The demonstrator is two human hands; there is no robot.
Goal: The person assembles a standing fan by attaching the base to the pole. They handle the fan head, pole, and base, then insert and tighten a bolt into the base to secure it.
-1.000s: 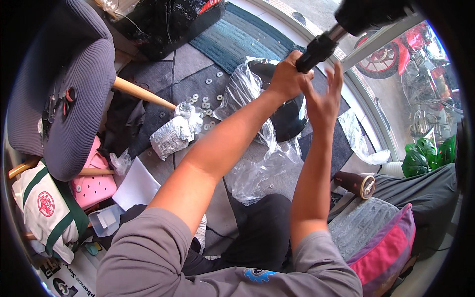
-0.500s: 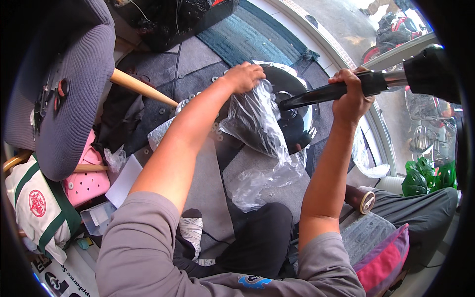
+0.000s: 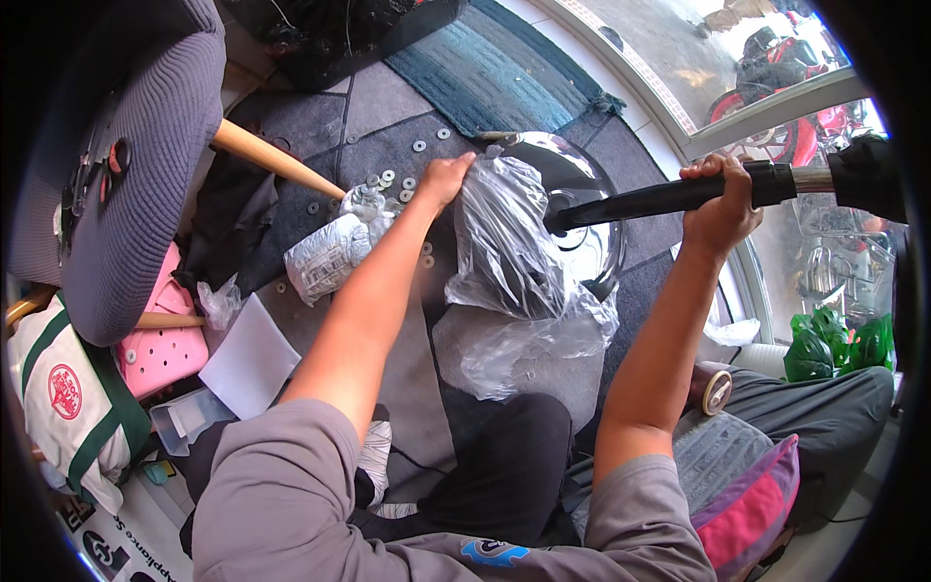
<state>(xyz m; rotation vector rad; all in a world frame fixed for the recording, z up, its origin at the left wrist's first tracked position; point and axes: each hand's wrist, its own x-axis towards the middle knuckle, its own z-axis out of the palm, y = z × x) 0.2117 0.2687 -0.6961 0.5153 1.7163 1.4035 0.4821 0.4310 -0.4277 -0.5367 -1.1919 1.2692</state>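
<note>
My right hand is wrapped around a black post that slants up to the right from a round, shiny base. A bare metal stretch shows near the post's upper end. A clear plastic bag drapes over the left part of the base and trails onto the carpet. At the bag's upper left edge, my left hand is closed on the plastic. Much of the base lies hidden under the bag. Several metal washers are scattered on the carpet near my left hand, beside a plastic-wrapped bundle.
A grey ribbed chair with orange-handled scissors stands at left. Below it are a pink perforated bag, a white-and-green tote and white paper. A teal rug lies ahead, a glass door frame and plant at right.
My left hand has moved left and slightly down, pulling the plastic bag's edge along. My right hand and the post's upper end have shifted right and a little lower.
</note>
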